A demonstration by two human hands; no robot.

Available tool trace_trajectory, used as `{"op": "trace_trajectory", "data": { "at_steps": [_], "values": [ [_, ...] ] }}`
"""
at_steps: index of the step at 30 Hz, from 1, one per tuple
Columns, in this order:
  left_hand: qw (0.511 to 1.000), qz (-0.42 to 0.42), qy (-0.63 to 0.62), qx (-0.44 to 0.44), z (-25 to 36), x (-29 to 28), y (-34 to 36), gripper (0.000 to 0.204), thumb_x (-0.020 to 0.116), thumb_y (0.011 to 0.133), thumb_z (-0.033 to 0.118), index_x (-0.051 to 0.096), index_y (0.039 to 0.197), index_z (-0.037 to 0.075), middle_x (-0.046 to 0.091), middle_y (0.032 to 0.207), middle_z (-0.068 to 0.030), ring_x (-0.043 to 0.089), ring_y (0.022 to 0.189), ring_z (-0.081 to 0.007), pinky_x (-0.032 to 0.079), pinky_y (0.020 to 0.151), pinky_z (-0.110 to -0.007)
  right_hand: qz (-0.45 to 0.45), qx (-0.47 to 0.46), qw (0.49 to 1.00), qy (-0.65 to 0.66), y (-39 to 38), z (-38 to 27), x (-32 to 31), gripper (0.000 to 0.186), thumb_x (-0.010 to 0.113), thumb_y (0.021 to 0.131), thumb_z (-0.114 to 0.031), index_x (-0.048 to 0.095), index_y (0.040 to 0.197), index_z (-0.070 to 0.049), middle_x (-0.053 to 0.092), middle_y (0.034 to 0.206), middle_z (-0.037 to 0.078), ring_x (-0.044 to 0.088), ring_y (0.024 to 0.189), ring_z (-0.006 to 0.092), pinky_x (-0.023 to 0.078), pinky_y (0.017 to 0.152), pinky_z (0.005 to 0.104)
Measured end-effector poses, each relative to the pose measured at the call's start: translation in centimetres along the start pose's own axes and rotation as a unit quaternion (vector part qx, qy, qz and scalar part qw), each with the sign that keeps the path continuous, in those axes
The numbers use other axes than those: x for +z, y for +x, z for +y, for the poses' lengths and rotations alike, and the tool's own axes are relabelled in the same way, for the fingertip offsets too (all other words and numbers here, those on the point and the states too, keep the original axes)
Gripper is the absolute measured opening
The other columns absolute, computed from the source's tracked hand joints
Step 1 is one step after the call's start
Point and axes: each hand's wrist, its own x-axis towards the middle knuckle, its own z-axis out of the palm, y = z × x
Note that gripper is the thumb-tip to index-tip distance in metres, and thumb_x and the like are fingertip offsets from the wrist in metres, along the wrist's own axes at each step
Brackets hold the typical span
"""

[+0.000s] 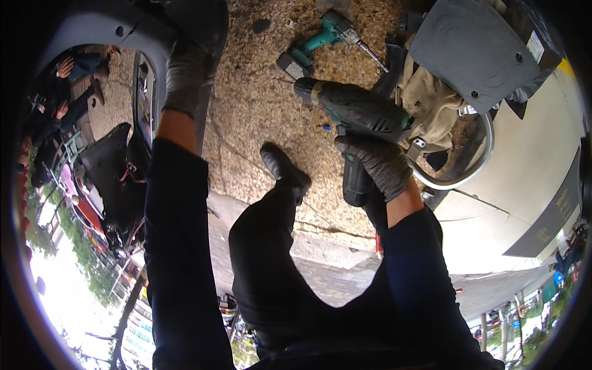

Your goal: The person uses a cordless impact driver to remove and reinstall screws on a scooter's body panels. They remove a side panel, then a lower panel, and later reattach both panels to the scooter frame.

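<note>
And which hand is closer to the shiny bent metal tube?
The right hand: it grips the power tool just left of the metal tube. The left hand is much farther left, up by the grey panel.

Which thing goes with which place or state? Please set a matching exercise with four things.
1. Left hand
2. Right hand
3. Teal power tool
4. Flat grey panel

A. Lying on the pebbled ground
B. Upper right, beside beige cloth
C. Gripping the dark power tool
D. Upper left, by the curved grey part

Pairs: 1-D, 2-C, 3-A, 4-B
</note>
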Motion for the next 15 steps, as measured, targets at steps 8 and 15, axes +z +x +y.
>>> {"op": "trace_trajectory", "data": {
  "at_steps": [8,15],
  "values": [
    [0.836,0.247,-0.333,-0.360,-0.6,7.3,-8.9,0.025,0.046,0.096,0.014,0.064,0.106,0.000,0.060,0.067,-0.0085,0.048,0.044,-0.0166,0.036,0.039,-0.028,-0.169,-0.019,0.968,0.183,11.4,11.6,2.8,0.042,0.080,0.076,-0.007,0.065,0.115,-0.003,0.067,0.098,0.006,0.066,0.081,0.0206,0.058,0.076,0.0373],
    [0.692,0.223,-0.590,-0.353,-5.8,10.6,-7.2,0.023,0.051,0.093,0.015,0.057,0.112,0.003,0.043,0.064,0.0018,0.036,0.051,-0.0120,0.033,0.047,-0.029,-0.247,-0.021,0.939,0.237,19.0,17.2,4.8,0.046,0.081,0.074,-0.016,0.061,0.112,0.000,0.065,0.088,0.008,0.065,0.077,0.0211,0.058,0.071,0.0366]
  ]
}}
